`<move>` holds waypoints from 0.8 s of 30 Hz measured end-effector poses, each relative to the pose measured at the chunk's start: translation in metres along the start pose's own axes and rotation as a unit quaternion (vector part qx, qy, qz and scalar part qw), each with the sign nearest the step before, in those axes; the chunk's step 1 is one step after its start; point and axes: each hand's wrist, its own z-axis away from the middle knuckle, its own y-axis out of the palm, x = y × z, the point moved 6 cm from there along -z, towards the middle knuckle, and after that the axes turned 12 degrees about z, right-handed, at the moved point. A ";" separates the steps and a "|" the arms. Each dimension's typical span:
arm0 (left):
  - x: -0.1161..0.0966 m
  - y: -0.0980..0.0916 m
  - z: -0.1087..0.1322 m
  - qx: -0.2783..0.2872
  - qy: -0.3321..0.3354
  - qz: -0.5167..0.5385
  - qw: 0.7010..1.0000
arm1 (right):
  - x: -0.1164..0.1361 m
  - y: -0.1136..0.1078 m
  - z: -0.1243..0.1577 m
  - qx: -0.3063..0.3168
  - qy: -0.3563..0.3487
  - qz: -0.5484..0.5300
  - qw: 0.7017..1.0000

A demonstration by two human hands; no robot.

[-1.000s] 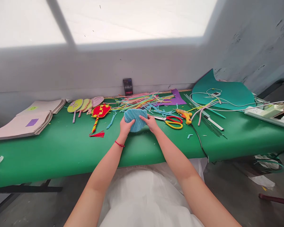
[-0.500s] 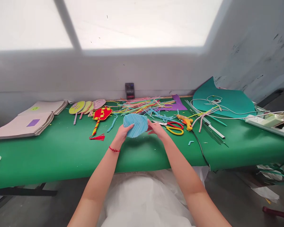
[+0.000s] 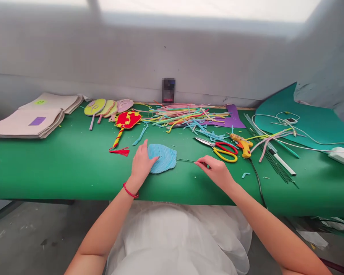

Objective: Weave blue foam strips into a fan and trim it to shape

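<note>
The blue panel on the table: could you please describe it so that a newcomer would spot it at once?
On the green tabletop, look between the person's left hand and right hand. There is the blue panel, with a thin dark rod between its edge and the right hand. Unlike the narrow blue strips behind it, it is one broad, ridged piece.

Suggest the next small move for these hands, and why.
I'd probably steady the blue panel with the left hand before shifting the thin wire: the left hand already touches one edge, while the right hand grips the wire extending from the other.
</note>
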 end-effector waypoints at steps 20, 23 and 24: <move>0.006 0.032 0.062 0.136 0.123 -0.080 0.980 | 0.008 0.042 -0.003 0.043 -0.128 0.153 0.979; 0.004 0.030 0.062 0.140 0.127 -0.102 0.977 | 0.010 0.046 -0.002 0.032 -0.164 0.205 0.965; 0.003 0.030 0.062 0.151 0.130 -0.120 0.973 | 0.010 0.048 -0.002 0.035 -0.174 0.217 0.960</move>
